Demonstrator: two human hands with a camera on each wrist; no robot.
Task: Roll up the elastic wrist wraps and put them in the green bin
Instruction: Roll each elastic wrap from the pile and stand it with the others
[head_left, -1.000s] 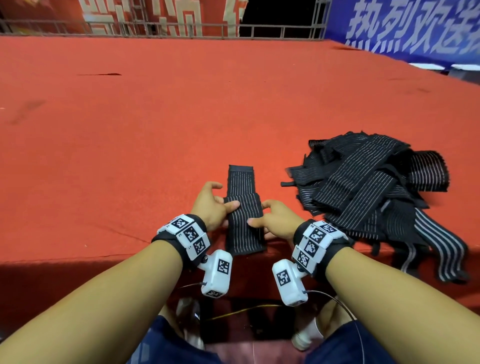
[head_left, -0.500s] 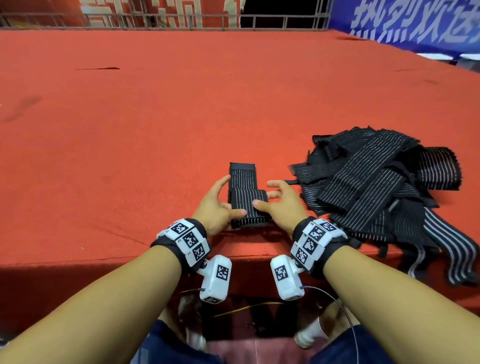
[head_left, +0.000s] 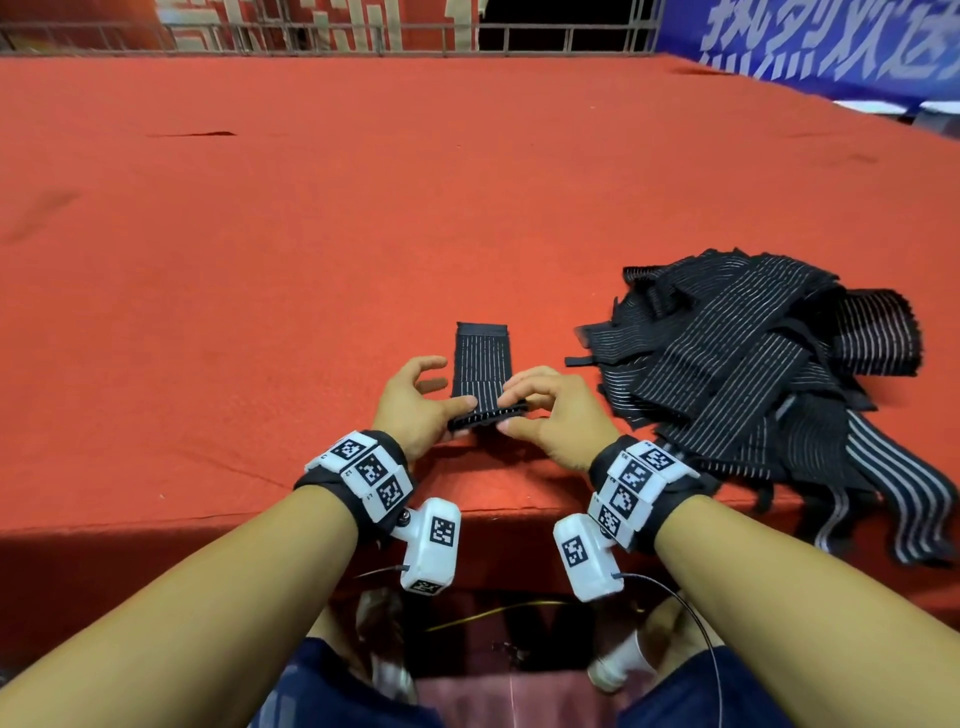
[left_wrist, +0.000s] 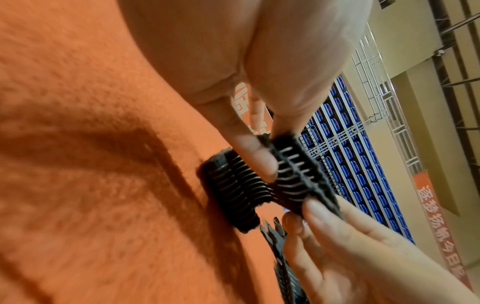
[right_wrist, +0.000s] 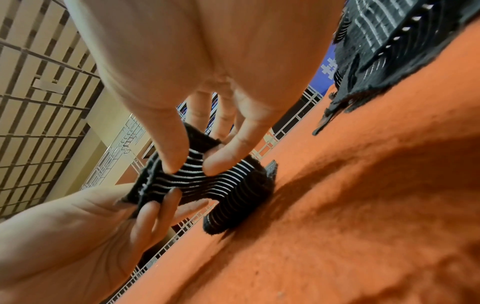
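One black wrist wrap (head_left: 480, 358) with thin white stripes lies lengthwise on the red carpet, its far end flat. Its near end is raised as a narrow fold (head_left: 485, 415) between both hands. My left hand (head_left: 457, 408) pinches the fold's left side with thumb and fingers, and the left wrist view shows that hand (left_wrist: 272, 148) on the striped wrap (left_wrist: 293, 181). My right hand (head_left: 511, 408) pinches the right side; in the right wrist view that hand (right_wrist: 193, 166) has thumb and forefinger on the wrap (right_wrist: 207, 185). No green bin is in view.
A loose pile of black striped wraps (head_left: 753, 374) lies to the right, with several ends hanging over the platform's front edge (head_left: 208, 519). Red carpet (head_left: 363, 208) stretches far ahead to a metal railing (head_left: 363, 41). A blue banner (head_left: 831, 47) stands at the back right.
The wrap's near end, which reached the platform edge, has been folded up and carried forward. Both hands moved away from the edge with it, and the flat part is shorter.
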